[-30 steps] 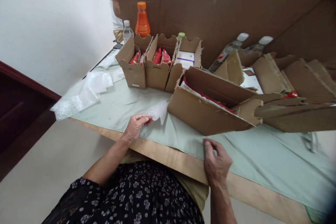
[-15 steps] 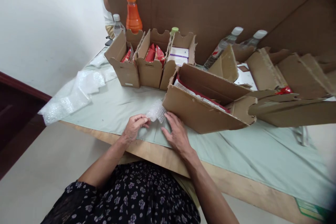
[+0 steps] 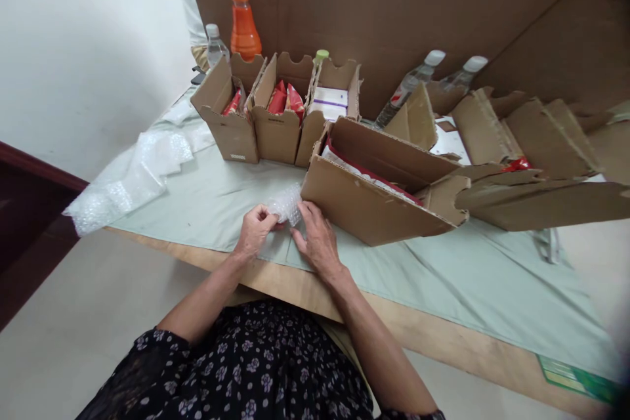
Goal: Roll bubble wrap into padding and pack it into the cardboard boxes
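A small rolled piece of bubble wrap [image 3: 287, 202] lies on the pale green cloth near the table's front edge. My left hand [image 3: 256, 230] pinches its left end between thumb and fingers. On the right, my right hand [image 3: 317, 236] has its fingers spread, with the fingertips by the wrap's right end and the thumb apart. Just beyond that hand stands an open cardboard box [image 3: 374, 200], with a red-edged white item inside. Whether anything is rolled up in the wrap cannot be made out.
Three cardboard bins stand behind, holding red packets [image 3: 285, 102] and white boxes [image 3: 331, 100]. An orange bottle [image 3: 245, 29] and clear bottles [image 3: 411, 85] are at the back. More bubble wrap [image 3: 132, 180] lies left, overhanging the edge. More cardboard bins [image 3: 531, 203] stand right.
My right hand has shifted slightly left, nearer to my left hand. The left hand keeps its pinch on the bubble wrap. The whole view has shifted a little.
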Motion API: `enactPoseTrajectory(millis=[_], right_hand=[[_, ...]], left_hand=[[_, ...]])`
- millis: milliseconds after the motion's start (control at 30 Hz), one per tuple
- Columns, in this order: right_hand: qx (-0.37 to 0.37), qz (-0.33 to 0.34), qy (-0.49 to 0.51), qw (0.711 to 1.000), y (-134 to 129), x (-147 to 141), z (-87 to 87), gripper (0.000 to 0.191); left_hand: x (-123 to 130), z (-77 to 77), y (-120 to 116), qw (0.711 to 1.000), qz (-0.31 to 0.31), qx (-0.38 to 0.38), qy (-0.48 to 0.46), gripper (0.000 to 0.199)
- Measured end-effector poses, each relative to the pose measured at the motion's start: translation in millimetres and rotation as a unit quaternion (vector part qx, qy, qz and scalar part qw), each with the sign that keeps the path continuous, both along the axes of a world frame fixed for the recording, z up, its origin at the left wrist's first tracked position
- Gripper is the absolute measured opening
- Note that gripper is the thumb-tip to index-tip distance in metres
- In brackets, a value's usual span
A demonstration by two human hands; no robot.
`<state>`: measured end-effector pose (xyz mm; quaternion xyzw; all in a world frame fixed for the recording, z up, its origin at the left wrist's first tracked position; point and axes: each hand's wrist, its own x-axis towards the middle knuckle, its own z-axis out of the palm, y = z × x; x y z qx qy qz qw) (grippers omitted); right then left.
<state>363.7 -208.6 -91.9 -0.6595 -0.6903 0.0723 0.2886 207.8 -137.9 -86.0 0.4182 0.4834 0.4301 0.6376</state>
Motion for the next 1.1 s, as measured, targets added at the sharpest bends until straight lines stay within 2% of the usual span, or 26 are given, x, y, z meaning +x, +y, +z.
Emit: enactPoseTrajectory(millis=[100,233,367,500,633,767,867,1000,1100], right_hand=[[0.011,0.005,0.031,0.999,2.0,1.7,1.6,0.048],[0.074,0.001,0.089,0.993,-2.8,7.5,8.2,0.031],[0.137,-0.013,0.185,0.973,-14.5,9.7,34.0,0.016],[0.165,-0.055,0.254,0.952,-26.4,14.9,66.7,0.012],[0.157,-0.088,0.245,0.953,-28.6,25.0,81.5,0.012],[0.149,-0.080,0.242,0.955,-23.0,28.3,82.6,0.011],[0.157,-0.068,0.245,0.954,-22.0,25.2,85.8,0.010],[0.197,-0.083,0.265,0.940,-30.6,25.2,99.8,0.009],[0.253,-0.122,0.293,0.914,-40.7,34.0,115.4,0.011]], left_hand=[[-6.3,2.7,-4.0,1.000,-0.014,0.013,0.014,0.026],[-21.6,13.7,-13.4,0.996,-0.068,0.027,0.043,0.017],[-32.2,19.4,-17.5,0.988,-0.117,0.055,0.084,0.013],[-32.0,15.6,-15.0,0.989,-0.096,0.084,0.079,0.023],[-31.4,12.9,-14.7,0.991,-0.062,0.106,0.061,0.023],[-29.3,11.8,-20.0,0.980,-0.118,0.151,0.060,0.050],[-21.8,9.3,-23.5,0.963,-0.163,0.178,0.116,0.061],[-11.9,8.3,-23.2,0.938,-0.222,0.200,0.175,0.056],[-9.2,10.9,-21.1,0.920,-0.254,0.215,0.207,0.039]])
